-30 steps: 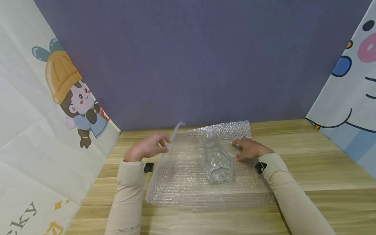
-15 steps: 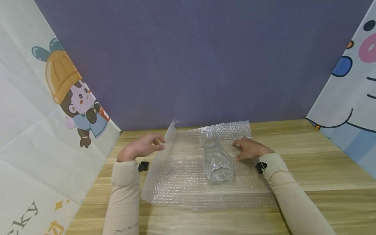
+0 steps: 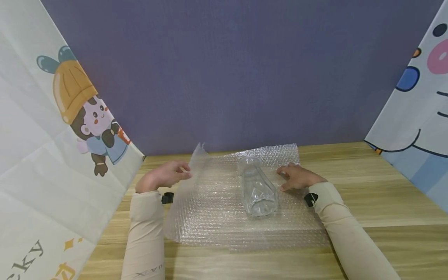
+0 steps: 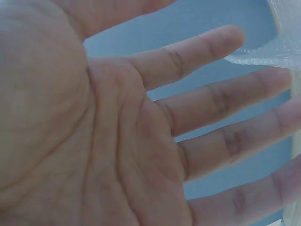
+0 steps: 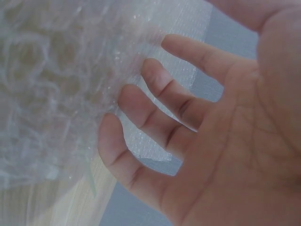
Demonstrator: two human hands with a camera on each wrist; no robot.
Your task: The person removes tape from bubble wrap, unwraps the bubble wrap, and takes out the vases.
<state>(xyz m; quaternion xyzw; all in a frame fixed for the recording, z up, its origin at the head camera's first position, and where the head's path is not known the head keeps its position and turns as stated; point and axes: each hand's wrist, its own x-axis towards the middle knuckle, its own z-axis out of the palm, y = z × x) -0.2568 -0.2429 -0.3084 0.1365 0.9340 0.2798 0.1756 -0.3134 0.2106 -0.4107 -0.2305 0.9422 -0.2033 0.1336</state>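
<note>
A clear faceted glass vessel (image 3: 259, 192) lies on its side on a sheet of bubble wrap (image 3: 217, 210), its narrower end toward the back. The left hand (image 3: 167, 174) hovers beside the wrap's raised left edge; in the left wrist view its fingers (image 4: 188, 113) are spread and hold nothing, with a bit of wrap near the fingertips. To the right of the glass, the right hand (image 3: 298, 177) is at the wrap's right part. The right wrist view shows that hand's fingers (image 5: 155, 113) loosely bent beside the wrap (image 5: 56, 84), gripping nothing.
The wood-grain table (image 3: 371, 194) extends under the wrap. A dark blue-purple panel (image 3: 224, 74) stands along its back edge. White cloths with cartoon prints hang at the left (image 3: 31, 116) and the right (image 3: 416, 116).
The left hand has moved left, away from the glass. The wrap's raised left edge has leaned and spread to the left. The right hand and the glass have stayed in place.
</note>
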